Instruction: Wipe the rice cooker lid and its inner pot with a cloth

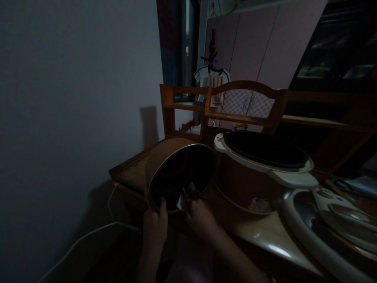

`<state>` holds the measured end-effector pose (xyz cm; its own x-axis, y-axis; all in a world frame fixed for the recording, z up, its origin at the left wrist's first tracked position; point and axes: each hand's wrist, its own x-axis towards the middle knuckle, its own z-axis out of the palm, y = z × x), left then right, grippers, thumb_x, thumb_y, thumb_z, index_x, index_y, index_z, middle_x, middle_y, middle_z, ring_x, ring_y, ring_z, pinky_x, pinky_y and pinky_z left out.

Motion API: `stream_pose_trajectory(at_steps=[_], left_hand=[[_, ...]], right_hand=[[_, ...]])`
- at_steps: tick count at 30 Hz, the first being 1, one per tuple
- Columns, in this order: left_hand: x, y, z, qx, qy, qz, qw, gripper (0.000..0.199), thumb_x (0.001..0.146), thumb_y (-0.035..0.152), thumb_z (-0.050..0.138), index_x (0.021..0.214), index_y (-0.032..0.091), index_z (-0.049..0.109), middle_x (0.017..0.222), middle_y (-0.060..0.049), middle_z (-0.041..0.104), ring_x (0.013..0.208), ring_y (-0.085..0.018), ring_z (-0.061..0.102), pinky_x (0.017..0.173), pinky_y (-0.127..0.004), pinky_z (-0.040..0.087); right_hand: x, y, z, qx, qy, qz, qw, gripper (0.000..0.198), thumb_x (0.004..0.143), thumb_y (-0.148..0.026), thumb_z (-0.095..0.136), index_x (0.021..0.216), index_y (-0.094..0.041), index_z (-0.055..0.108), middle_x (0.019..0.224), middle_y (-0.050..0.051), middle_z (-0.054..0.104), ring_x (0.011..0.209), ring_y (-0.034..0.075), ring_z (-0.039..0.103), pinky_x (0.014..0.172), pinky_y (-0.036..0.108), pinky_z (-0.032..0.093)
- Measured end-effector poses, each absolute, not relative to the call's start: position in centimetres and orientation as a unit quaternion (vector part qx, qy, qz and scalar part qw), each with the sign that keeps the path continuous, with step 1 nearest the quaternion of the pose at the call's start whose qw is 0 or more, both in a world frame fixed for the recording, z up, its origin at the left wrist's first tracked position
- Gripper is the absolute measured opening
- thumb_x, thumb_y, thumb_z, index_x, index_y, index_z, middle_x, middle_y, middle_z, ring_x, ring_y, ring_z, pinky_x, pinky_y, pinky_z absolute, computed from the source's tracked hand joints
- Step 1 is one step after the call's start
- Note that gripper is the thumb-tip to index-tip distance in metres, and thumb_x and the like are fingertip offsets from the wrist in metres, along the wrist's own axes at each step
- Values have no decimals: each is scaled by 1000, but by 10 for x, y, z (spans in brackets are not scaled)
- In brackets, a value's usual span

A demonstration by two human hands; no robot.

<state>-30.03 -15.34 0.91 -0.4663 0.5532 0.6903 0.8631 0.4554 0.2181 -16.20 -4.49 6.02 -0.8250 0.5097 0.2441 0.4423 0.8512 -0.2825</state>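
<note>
Tilted on its side, a rice cooker's inner pot (165,155) turns its dark mouth towards me at the table's left part. My left hand (155,222) grips its lower rim, the thumb over the edge and the fingers hidden behind the wall. At the pot's mouth, my right hand (196,208) is closed on a small white cloth or tissue (180,201); dim light hides which. Just right of the pot stands the rice cooker body (241,186), its top uncovered. The lid (297,212) lies at the right, near the table's front.
The wooden table (265,232) has a shelf frame (244,118) along its back. A wall (88,98) rises close on the left. Below the table's left end hangs a white cord (88,236). Papers (356,184) lie at the far right.
</note>
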Motion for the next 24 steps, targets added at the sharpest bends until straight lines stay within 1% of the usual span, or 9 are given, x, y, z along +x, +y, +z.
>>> stream_pose_trajectory(at_steps=[3,6,9,12,15,17,19,21,24], left_hand=[[-301,-152,6,-435,-806,-285,282,40,83,11,30,105,7,63,64,-11,62,57,-22,58,57,-32,45],[-305,-150,2,-434,-803,-287,290,37,83,13,32,101,10,64,62,-10,61,56,-21,58,57,-31,45],[-312,-152,-2,-436,-801,-285,296,35,83,15,34,98,13,65,67,-10,64,60,-20,60,60,-30,46],[-317,-156,-6,-435,-802,-275,302,37,82,13,34,100,13,66,72,-10,66,66,-20,61,64,-31,48],[-320,-158,-10,-438,-803,-264,307,41,82,13,31,100,10,68,75,-13,67,69,-23,62,67,-33,49],[-321,-158,-12,-439,-803,-259,309,44,83,13,29,100,7,69,74,-15,67,69,-25,62,66,-36,49],[-321,-157,-14,-438,-804,-258,309,46,84,14,28,102,5,69,76,-17,67,70,-26,63,66,-37,49],[-321,-157,-15,-434,-805,-263,307,46,84,14,28,104,5,69,82,-18,68,73,-25,63,70,-37,50],[-321,-157,-14,-426,-807,-278,298,44,84,16,30,104,8,69,86,-17,69,80,-25,64,76,-37,50]], right_hand=[[-164,-49,68,-221,-939,198,173,33,99,-28,35,108,-19,65,97,9,71,88,20,67,76,27,46],[-169,-55,76,-163,-927,288,177,38,102,-32,29,114,-20,64,105,7,70,90,17,67,77,24,46],[-174,-59,80,-140,-921,310,188,36,102,-32,32,121,-21,61,117,6,66,98,18,66,81,24,46],[-176,-59,79,-121,-920,319,191,36,102,-31,32,123,-22,60,122,5,64,104,17,63,84,24,46],[-176,-59,76,-110,-928,288,208,37,101,-29,34,130,-20,55,131,7,59,118,18,56,96,26,42],[-175,-59,74,-114,-938,252,209,38,101,-29,34,132,-18,52,131,9,59,119,18,56,97,27,42],[-173,-57,69,-126,-949,211,198,38,101,-30,33,131,-18,54,124,10,63,109,18,62,89,27,46],[-169,-50,64,-150,-961,154,176,37,100,-29,35,129,-19,54,112,10,68,95,19,66,79,27,49],[-160,-36,59,-184,-974,50,120,34,94,-26,44,124,-17,60,91,11,72,79,23,68,70,31,49]])
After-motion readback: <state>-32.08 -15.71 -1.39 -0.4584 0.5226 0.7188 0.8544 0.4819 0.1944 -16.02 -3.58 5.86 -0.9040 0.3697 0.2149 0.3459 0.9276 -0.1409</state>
